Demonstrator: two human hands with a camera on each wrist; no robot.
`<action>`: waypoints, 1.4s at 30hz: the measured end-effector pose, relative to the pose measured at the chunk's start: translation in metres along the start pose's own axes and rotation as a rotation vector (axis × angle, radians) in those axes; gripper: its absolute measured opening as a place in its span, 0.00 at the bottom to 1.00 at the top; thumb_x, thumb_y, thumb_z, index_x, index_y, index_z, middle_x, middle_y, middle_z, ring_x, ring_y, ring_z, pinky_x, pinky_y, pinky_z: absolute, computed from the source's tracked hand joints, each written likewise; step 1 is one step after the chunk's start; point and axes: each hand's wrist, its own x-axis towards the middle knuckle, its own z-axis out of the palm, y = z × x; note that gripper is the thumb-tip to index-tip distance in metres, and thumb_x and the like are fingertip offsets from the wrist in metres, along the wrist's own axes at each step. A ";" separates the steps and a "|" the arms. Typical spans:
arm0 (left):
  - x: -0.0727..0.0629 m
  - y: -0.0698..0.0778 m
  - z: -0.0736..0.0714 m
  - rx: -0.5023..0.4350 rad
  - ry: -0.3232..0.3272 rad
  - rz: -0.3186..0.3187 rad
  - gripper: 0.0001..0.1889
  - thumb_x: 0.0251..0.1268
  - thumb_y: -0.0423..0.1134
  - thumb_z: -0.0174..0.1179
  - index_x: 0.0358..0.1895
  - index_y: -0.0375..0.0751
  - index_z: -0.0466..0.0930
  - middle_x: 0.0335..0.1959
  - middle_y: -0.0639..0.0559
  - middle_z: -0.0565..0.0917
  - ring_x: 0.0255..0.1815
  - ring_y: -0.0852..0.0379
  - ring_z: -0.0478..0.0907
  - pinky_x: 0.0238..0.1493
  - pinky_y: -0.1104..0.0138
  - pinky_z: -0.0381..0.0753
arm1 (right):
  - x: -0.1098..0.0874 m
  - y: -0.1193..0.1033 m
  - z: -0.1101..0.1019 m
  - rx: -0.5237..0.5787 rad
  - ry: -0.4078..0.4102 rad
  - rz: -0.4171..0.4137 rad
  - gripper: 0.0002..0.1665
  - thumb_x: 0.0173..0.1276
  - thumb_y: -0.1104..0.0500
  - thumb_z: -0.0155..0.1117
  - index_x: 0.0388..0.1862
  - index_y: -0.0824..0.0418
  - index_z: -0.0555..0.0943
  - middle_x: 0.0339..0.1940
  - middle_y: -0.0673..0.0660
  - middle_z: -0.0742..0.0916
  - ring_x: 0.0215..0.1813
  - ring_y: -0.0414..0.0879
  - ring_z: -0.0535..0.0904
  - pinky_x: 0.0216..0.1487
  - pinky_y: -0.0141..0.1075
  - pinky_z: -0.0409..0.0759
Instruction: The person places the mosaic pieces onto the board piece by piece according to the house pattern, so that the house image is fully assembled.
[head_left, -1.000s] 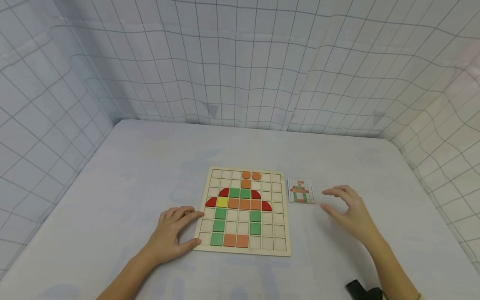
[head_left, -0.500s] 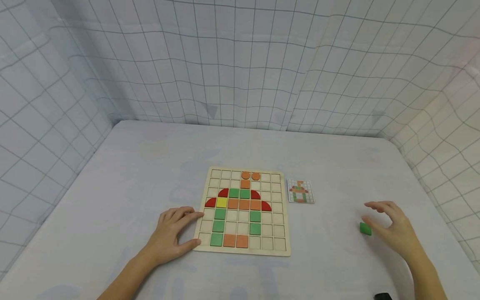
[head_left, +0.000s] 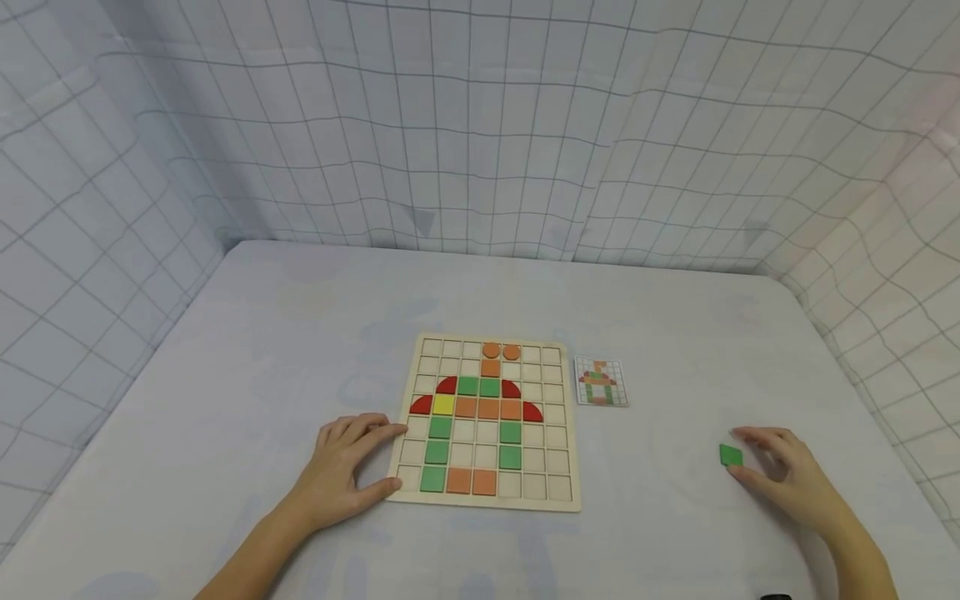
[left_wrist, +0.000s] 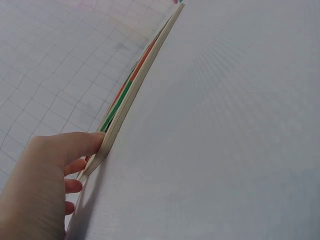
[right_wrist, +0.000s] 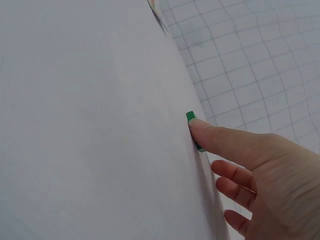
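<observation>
My left hand (head_left: 348,467) rests on the near left edge of a wooden grid board (head_left: 575,467), thumb at its corner and a fingertip higher on the side. The left wrist view shows the thumb (left_wrist: 85,144) against the board's edge. Coloured squares, red quarter rounds and orange discs sit in the board's cells. At far right, my right hand (head_left: 787,475) reaches a green square tile (head_left: 731,455) on the table. Its thumb (right_wrist: 215,136) touches the tile; the index fingertip appears above it, with a gap in the head view. Curled fingers show below the thumb.
A small pattern card (head_left: 602,382), printed with a similar coloured figure, lies just right of the board. Grid-patterned curtains (head_left: 480,142) surround the white table (head_left: 315,308). A black object (head_left: 776,597) peeks in at the bottom edge near the right forearm.
My right hand has moved right and nearer from beside the card to the green tile, which the hand had hidden. Its fingers have lowered toward the tile. The left hand and board stay put.
</observation>
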 end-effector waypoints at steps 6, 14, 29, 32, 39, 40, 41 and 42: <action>0.000 0.000 0.000 0.000 0.004 0.006 0.30 0.42 0.51 0.67 0.54 0.51 0.75 0.50 0.53 0.72 0.51 0.52 0.63 0.50 0.54 0.54 | -0.003 0.001 0.002 0.022 0.022 -0.017 0.20 0.51 0.64 0.70 0.45 0.64 0.78 0.47 0.50 0.70 0.51 0.23 0.56 0.46 0.12 0.53; 0.001 0.000 0.000 0.001 0.003 0.008 0.30 0.42 0.51 0.67 0.54 0.51 0.75 0.50 0.54 0.72 0.51 0.52 0.63 0.49 0.54 0.54 | -0.003 0.003 0.004 0.031 0.053 -0.061 0.16 0.49 0.67 0.71 0.39 0.62 0.81 0.45 0.41 0.70 0.51 0.24 0.59 0.45 0.12 0.55; 0.000 0.000 0.000 -0.006 -0.002 -0.001 0.30 0.42 0.51 0.67 0.54 0.51 0.75 0.50 0.53 0.72 0.52 0.52 0.63 0.50 0.53 0.54 | 0.020 -0.037 0.001 0.040 0.182 -0.155 0.21 0.44 0.71 0.72 0.40 0.60 0.80 0.42 0.44 0.76 0.47 0.29 0.66 0.49 0.16 0.56; 0.000 0.000 0.000 -0.006 -0.004 -0.002 0.30 0.42 0.51 0.67 0.55 0.51 0.75 0.50 0.53 0.72 0.52 0.53 0.63 0.50 0.53 0.54 | 0.029 -0.056 0.004 0.029 0.198 -0.115 0.19 0.47 0.68 0.72 0.40 0.58 0.80 0.41 0.44 0.76 0.45 0.29 0.66 0.47 0.18 0.58; 0.000 -0.001 0.000 -0.005 -0.002 -0.003 0.30 0.42 0.51 0.67 0.55 0.52 0.75 0.50 0.54 0.72 0.52 0.53 0.62 0.51 0.53 0.54 | 0.051 -0.099 0.029 0.034 0.181 -0.176 0.18 0.46 0.68 0.72 0.38 0.61 0.80 0.39 0.51 0.79 0.43 0.39 0.70 0.46 0.30 0.65; 0.000 -0.001 0.000 -0.005 -0.002 -0.002 0.30 0.42 0.51 0.67 0.55 0.52 0.75 0.50 0.54 0.72 0.52 0.53 0.62 0.51 0.53 0.54 | 0.053 -0.104 0.034 0.035 0.176 -0.199 0.18 0.45 0.68 0.73 0.38 0.61 0.80 0.39 0.51 0.79 0.43 0.40 0.71 0.45 0.31 0.66; 0.000 -0.001 0.000 -0.006 -0.002 -0.002 0.30 0.42 0.51 0.67 0.55 0.52 0.75 0.50 0.54 0.72 0.52 0.53 0.62 0.51 0.52 0.54 | 0.056 -0.110 0.039 0.039 0.172 -0.224 0.19 0.44 0.68 0.74 0.37 0.62 0.80 0.39 0.51 0.80 0.43 0.42 0.72 0.45 0.33 0.67; 0.000 -0.001 0.000 -0.007 -0.002 -0.001 0.30 0.42 0.51 0.67 0.55 0.52 0.75 0.50 0.54 0.72 0.52 0.53 0.62 0.51 0.52 0.54 | 0.057 -0.115 0.045 0.042 0.169 -0.251 0.19 0.43 0.68 0.74 0.36 0.62 0.80 0.38 0.51 0.80 0.43 0.43 0.73 0.45 0.35 0.67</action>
